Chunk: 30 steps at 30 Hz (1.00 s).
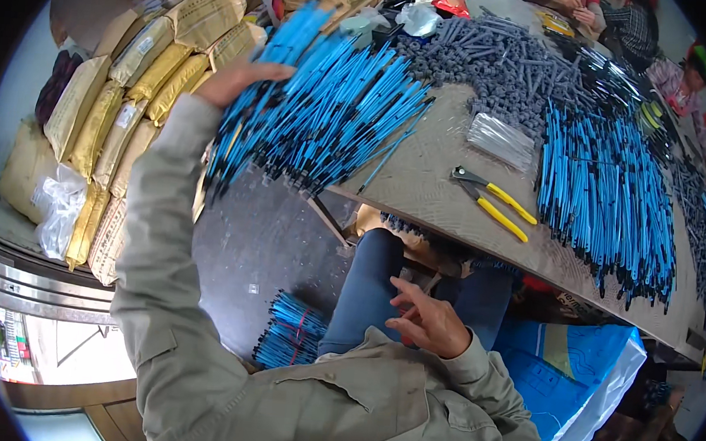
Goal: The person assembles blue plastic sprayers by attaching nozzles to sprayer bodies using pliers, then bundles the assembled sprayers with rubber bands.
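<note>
My left hand [245, 80] is at the left end of the table, against a thick pile of thin blue tubes [350, 96] with black ends. Its thumb lies across a bunch of blue tubes [288, 40], blurred by motion; the other fingers are mostly hidden behind them. Above my lap, my right hand [436, 322] holds nothing, with its fingers apart and partly bent. On the table between the two piles of tubes lie yellow-handled pliers [495, 203]. A second pile of blue tubes [608, 191] covers the right side of the table.
Grey plastic pieces [507, 58] heap at the table's back, beside a clear bag of thin pale pieces [502, 141]. Stacked sacks [144, 80] stand at left. A tied blue bundle [290, 329] lies on the floor. Another person's hands [573, 4] show across the table.
</note>
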Motion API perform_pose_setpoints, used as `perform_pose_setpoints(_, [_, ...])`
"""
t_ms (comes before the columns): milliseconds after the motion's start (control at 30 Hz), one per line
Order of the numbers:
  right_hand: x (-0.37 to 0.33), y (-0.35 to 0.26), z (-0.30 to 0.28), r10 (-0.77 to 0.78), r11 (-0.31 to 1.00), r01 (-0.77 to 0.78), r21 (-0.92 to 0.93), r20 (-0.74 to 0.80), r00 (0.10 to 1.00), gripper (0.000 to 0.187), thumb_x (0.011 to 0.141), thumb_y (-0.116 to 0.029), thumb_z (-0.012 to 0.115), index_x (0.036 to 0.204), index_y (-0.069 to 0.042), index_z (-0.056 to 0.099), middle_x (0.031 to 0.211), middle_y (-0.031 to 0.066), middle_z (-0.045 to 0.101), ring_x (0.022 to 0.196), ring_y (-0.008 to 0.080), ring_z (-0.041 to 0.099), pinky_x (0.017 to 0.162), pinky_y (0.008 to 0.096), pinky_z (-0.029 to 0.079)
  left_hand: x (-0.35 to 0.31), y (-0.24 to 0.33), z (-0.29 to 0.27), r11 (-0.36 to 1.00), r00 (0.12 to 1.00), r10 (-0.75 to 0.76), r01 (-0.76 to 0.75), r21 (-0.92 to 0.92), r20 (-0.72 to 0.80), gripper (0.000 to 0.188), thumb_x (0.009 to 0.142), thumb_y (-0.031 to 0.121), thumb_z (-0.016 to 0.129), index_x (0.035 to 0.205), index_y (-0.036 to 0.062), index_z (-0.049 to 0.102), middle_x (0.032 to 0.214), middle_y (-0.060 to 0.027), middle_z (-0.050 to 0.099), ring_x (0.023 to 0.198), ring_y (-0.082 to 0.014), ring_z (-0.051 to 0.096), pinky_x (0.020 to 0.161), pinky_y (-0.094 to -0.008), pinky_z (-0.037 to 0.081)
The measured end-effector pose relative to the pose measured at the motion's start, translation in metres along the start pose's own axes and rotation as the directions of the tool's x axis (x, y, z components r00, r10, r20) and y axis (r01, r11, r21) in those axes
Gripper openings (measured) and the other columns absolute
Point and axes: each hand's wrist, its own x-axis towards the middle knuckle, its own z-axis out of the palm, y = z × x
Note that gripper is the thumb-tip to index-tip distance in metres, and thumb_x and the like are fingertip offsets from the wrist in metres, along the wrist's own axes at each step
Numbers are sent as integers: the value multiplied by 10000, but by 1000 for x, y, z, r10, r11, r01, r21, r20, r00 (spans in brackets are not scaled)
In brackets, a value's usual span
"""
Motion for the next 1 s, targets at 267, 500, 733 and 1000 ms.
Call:
perform_pose_setpoints(267, [-17, 22, -2, 30, 999, -29, 14, -90, 996, 530, 782, -100, 664, 1250, -36, 424, 896, 157, 623, 659, 200, 644, 589, 294, 514, 101, -58, 50, 600, 998, 45, 14, 800, -51, 775, 681, 622, 607, 1113, -20, 552, 955, -188, 625, 885, -279, 602, 802, -364, 457])
perform_pose_setpoints(500, [-18, 29, 11, -55, 997, 55, -49, -4, 998, 426, 781, -98, 659, 1166, -13, 499, 884, 139, 629, 679, 199, 645, 616, 293, 514, 94, -37, 33, 438, 983, -150, 160, 885, -103, 925, 640, 779, 487, 1094, -21, 580, 1032, -239, 598, 982, -355, 573, 847, -387, 441])
perform_pose_setpoints(733, [-22, 37, 17, 32, 998, -34, -56, -38, 999, 409, 777, -209, 673, 1131, -57, 535, 857, 126, 633, 659, 240, 636, 576, 332, 499, 13, -57, -35, 682, 1000, -22, 27, 731, -16, 736, 798, 610, 508, 1125, -48, 552, 1071, -180, 602, 986, -276, 582, 834, -335, 451])
perform_pose_setpoints(1000, [-22, 34, 34, 12, 989, -1, -151, 75, 997, 416, 795, -262, 647, 1138, -56, 537, 864, 125, 635, 685, 262, 637, 584, 340, 496, -73, -214, 27, 823, 674, -151, -319, -470, -723, 590, 920, 502, 362, 1233, 16, 479, 1139, -104, 566, 1012, -191, 523, 862, -285, 383])
